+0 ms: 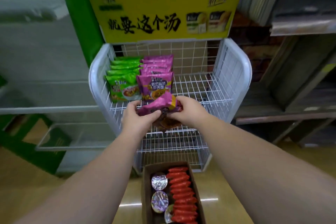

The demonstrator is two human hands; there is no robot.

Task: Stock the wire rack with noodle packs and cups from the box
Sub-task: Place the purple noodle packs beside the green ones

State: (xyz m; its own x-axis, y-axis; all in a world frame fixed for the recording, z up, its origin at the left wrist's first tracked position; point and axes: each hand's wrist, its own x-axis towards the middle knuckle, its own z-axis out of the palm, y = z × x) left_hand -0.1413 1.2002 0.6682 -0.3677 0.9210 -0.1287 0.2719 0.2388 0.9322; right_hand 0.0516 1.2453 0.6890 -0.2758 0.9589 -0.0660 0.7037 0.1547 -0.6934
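Purple noodle pack [160, 104] is getting held by both hands just over the front of the wire rack's [234, 78] top shelf: left hand [139, 118] is pinching its near edge, right hand [189, 110] is gripping the right end. On that shelf, two rows are standing at the left: green packs [123, 78], five I can count, and purple packs [156, 76] beside them, about six. The cardboard box [146, 192] on the floor is holding three foil-lidded cups [159, 181] on its left side and a row of red packs [182, 194], too bunched to count.
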